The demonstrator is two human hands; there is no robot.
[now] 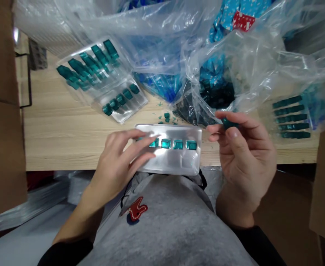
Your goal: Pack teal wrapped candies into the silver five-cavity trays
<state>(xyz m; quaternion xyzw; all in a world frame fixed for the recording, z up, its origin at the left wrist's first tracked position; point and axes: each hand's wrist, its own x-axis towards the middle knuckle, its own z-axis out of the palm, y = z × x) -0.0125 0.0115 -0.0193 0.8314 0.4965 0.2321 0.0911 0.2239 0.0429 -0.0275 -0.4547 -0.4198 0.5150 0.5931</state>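
Note:
A clear plastic tray (pixel 190 161) lies at the table's front edge, with a row of teal translucent blocks (pixel 178 144) in its slots. My left hand (pixel 123 155) is over the tray's left end, fingers apart and partly covering the leftmost blocks; whether the fingertips touch them I cannot tell. To the right of the tray, my right hand (pixel 245 147) is raised, pinching a small dark teal piece (pixel 230 123) between thumb and fingers. Its full shape is hidden by the fingers.
An open clear blister pack (pixel 123 119) with teal pieces stands back left. Small teal scraps (pixel 166 115) lie behind the tray. Clear plastic bags (pixel 162 48) fill the back, one holding dark pieces (pixel 217 94). Long teal pieces (pixel 291 117) lie at right. Cardboard (pixel 2 129) borders the left.

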